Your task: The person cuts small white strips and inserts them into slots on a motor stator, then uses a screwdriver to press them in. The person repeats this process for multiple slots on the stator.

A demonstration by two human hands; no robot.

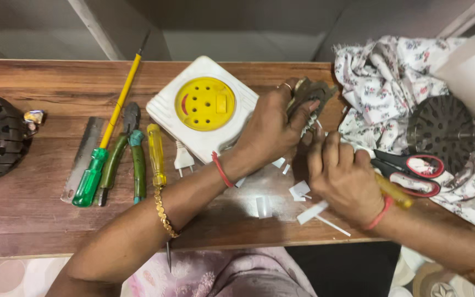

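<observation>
A grimy metal part (pixel 310 94) was gripped tight in the left hand (pixel 268 129), while the right hand (pixel 344 179) was curled shut around a yellow-handled tool (pixel 394 191) beside red scissors (pixel 413 170).

**Crowded bench, narrow gaps**

Bare wood lay open near-centre on the table (pixel 39 225). Left: screwdrivers (pixel 105 143), pliers (pixel 130 148) blocked passage. Far centre: white socket box (pixel 202 107). Right: floral cloth (pixel 391 77), scissors (pixel 413 170) closed access.

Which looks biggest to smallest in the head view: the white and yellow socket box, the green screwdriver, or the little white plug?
1. Socket box, largest.
2. Green screwdriver: longer, but much thinner.
3. White plug, clearly smallest.
</observation>
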